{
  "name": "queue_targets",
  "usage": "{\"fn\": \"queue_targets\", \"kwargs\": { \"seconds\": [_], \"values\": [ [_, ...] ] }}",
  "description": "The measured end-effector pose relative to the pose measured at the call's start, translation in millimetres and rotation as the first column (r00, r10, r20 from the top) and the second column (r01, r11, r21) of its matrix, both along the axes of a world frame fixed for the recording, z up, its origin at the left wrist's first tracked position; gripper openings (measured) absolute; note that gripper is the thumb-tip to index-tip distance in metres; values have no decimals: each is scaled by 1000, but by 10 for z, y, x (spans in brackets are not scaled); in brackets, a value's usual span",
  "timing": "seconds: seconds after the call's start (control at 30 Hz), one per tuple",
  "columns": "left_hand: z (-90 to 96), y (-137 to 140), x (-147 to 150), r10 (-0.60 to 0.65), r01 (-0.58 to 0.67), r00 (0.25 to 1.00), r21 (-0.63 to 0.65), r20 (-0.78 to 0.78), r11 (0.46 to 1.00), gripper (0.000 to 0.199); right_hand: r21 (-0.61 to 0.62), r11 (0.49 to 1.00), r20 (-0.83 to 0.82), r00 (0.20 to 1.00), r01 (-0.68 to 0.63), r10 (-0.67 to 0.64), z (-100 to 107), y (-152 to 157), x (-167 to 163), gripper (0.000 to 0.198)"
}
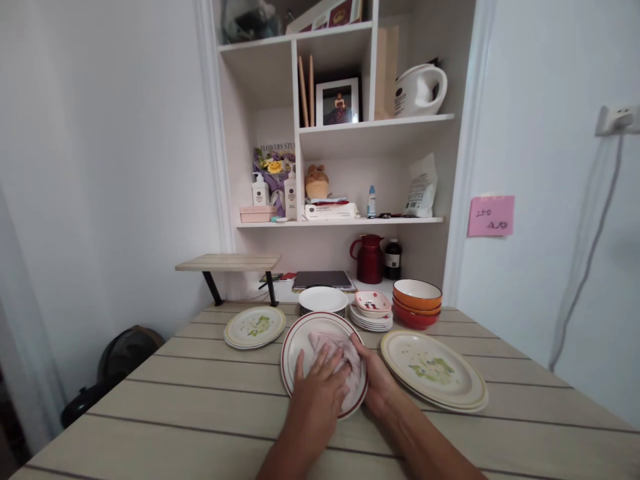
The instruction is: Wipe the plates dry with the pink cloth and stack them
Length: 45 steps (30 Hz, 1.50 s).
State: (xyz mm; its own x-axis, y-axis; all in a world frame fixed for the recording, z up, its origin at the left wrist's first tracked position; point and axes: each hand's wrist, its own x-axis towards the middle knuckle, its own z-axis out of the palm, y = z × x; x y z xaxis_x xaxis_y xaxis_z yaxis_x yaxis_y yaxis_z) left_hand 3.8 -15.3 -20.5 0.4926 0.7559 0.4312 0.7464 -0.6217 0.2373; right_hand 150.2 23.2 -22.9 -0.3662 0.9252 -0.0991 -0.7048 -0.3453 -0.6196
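Observation:
A round white plate with dark red rings (296, 333) is tipped up toward me above the table. My right hand (379, 381) grips its right edge, with the thumb over the rim and the other fingers hidden behind. On the plate's face lies a crumpled pale pink cloth (356, 363). My left hand (323, 383) rests palm down on this cloth, fingers spread and pressing it against the plate. Part of the cloth is covered by the left hand, and its right side reaches close to my right thumb.
Green-patterned plates (255, 328) lie to the left, larger oval ones (435, 370) to the right. Behind stand white plates (323, 298), small dishes (373, 320), a pink patterned bowl (373, 303) and orange-red bowls (417, 303). A small raised shelf (230, 263) and red jug (370, 260) stand farther back.

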Motion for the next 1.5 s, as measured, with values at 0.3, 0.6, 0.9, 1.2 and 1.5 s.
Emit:
{"fn": "queue_targets", "kwargs": {
  "seconds": [0.3,0.6,0.9,1.2,1.5],
  "values": [
    [17,-63,6,85,-83,996,156,-2,984,47,5,1000,-2,1000,-23,23,16,-36,-15,49],
    [-3,-20,45,208,-207,978,198,19,958,48,33,996,-49,995,-83,84,-4,-51,-79,47],
    [-91,127,28,357,-376,926,257,119,890,42,-5,999,-106,993,-47,46,-77,-76,-234,46],
    [-134,177,-23,489,-495,867,269,93,826,38,-43,991,-112,985,128,-132,-9,23,-81,52],
    [-255,113,39,269,-255,963,240,-25,937,45,-43,958,-156,945,285,-288,29,118,148,60]
  ]
}}
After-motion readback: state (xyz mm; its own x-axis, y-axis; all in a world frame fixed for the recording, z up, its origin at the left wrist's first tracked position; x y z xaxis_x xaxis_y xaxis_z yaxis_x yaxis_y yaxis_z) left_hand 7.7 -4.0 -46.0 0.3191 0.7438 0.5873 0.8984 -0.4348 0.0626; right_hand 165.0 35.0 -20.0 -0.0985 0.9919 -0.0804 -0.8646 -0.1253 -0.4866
